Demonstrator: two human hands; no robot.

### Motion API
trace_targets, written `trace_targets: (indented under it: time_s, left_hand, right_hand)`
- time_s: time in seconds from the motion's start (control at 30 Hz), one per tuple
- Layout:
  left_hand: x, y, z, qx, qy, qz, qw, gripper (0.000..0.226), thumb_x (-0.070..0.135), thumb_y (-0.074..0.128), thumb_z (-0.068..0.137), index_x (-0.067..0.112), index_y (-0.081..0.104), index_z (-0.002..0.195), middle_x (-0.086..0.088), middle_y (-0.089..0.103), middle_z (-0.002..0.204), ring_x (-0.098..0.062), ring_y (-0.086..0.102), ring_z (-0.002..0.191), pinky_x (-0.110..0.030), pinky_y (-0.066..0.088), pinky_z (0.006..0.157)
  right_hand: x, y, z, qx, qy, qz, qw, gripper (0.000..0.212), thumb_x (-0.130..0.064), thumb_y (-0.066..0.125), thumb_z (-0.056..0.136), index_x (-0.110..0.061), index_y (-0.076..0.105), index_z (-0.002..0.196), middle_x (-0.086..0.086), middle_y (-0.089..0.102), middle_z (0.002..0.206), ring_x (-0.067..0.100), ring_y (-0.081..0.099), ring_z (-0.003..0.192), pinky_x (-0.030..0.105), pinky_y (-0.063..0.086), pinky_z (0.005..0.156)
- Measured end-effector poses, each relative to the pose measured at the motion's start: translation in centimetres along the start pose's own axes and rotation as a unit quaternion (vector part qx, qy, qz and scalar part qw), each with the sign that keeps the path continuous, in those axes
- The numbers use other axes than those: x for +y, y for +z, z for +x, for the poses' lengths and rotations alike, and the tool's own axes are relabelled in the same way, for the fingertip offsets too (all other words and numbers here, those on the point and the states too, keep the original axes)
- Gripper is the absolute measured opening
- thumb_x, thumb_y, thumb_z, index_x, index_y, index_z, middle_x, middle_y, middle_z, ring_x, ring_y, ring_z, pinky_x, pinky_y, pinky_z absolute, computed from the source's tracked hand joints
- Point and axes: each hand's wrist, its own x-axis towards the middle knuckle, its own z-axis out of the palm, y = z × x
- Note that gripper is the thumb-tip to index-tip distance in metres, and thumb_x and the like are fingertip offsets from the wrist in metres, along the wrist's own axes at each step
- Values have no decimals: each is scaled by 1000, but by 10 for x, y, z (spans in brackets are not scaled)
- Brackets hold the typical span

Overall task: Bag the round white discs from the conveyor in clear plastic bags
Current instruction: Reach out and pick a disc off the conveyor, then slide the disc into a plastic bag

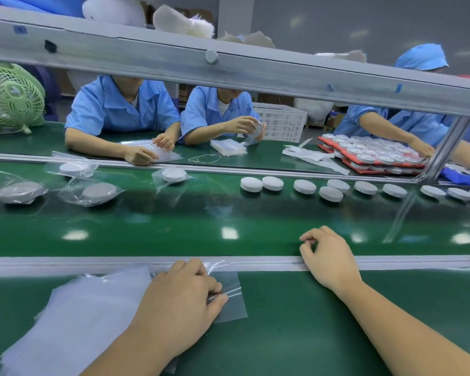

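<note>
Green conveyor [174, 226] beyond the counter [282, 321]: white discs [251, 184] at one o'clock, likely light, rigid, slick; grip across the rim. The left hand [185, 294] pinches a limp clear bag [229, 291]; the right hand [329, 256] lies loosely curled, empty.

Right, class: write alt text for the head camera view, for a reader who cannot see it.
A person's left hand pinches a clear plastic bag beside a stack of bags on a bench; the right hand rests empty, loosely curled, at the conveyor rail. Bare white discs and bagged discs sit on the belt.

Bright overhead glare — edges warped
</note>
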Motion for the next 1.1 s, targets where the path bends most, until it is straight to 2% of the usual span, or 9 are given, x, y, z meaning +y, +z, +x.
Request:
trace_targets:
  time_s: [0.1, 0.23, 0.37, 0.5, 0.6, 0.73, 0.97, 1.03, 1.1]
  left_hand:
    - [-1, 0, 0, -1, -5, -2, 1000, 45, 69, 37, 92, 47, 64, 119, 23, 43, 100, -1, 41, 100, -24, 35, 76]
    - [1, 0, -1, -1, -6, -4, 1000, 45, 70, 36, 92, 47, 64, 119, 23, 40, 99, -1, 35, 96, -24, 33, 75]
    - [1, 0, -1, -3, -3, -10, 1000, 43, 68, 39, 93, 45, 65, 118, 22, 42, 102, -3, 40, 102, -23, 38, 80]
    - [0, 1, -3, -1, -1, -15, 1000, 42, 68, 39, 94, 45, 66, 117, 22, 43, 100, -3, 41, 100, -23, 42, 82]
    - [2, -1, -2, 3, 0, -22, 1000, 41, 67, 37, 94, 45, 68, 108, 22, 44, 99, -2, 42, 98, -23, 44, 81]
    - [5, -3, 0, 5, -4, -35, 999, 40, 66, 38, 93, 41, 70, 87, 21, 46, 92, -1, 44, 90, -22, 43, 71]
    - [4, -5, 0, 8, -20, -38, 999, 43, 66, 40, 92, 36, 70, 83, 18, 48, 91, 0, 46, 92, -24, 49, 71]
    - [3, -5, 2, 10, -22, -28, 999, 50, 69, 36, 92, 33, 66, 77, 18, 50, 91, -1, 48, 92, -25, 48, 70]
    - [2, -4, 3, 4, -18, -15, 1000, 52, 73, 30, 92, 34, 62, 80, 18, 50, 92, -1, 48, 93, -26, 45, 68]
  right_hand:
    - [-1, 0, 0, -6, 0, 4, 1000, 16, -28, 57, 89, -42, 63, 86, -21, 58, 91, -2, 58, 77, 16, 39, 62]
    - [-2, -1, 1, -10, 6, 0, 1000, 15, -27, 57, 90, -40, 64, 87, -19, 59, 91, -2, 57, 80, 21, 40, 64]
    - [-3, -1, 1, -15, 13, 8, 1000, 13, -27, 58, 89, -39, 65, 87, -18, 62, 88, 2, 59, 80, 28, 47, 70]
    - [-4, -2, -2, -14, 16, 16, 1000, 14, -26, 58, 89, -39, 63, 84, -16, 63, 87, 2, 60, 80, 27, 47, 70]
    - [-4, -4, -2, -13, 17, 12, 1000, 16, -27, 58, 90, -41, 60, 81, -18, 63, 88, 1, 60, 80, 25, 45, 68]
    - [-3, -3, 0, -19, 21, 6, 1000, 13, -28, 58, 89, -39, 63, 84, -18, 63, 85, 1, 60, 79, 25, 46, 67]
    - [-4, -4, -2, -19, 22, 6, 1000, 13, -28, 58, 89, -37, 66, 84, -16, 65, 83, 1, 61, 76, 25, 47, 66]
    - [-5, -4, 0, -21, 22, 1, 1000, 13, -28, 58, 89, -36, 67, 85, -17, 65, 82, 1, 61, 76, 26, 49, 67]
    - [-5, -4, 1, -22, 22, -1, 1000, 14, -27, 58, 88, -36, 68, 85, -18, 65, 81, 0, 61, 75, 25, 49, 66]
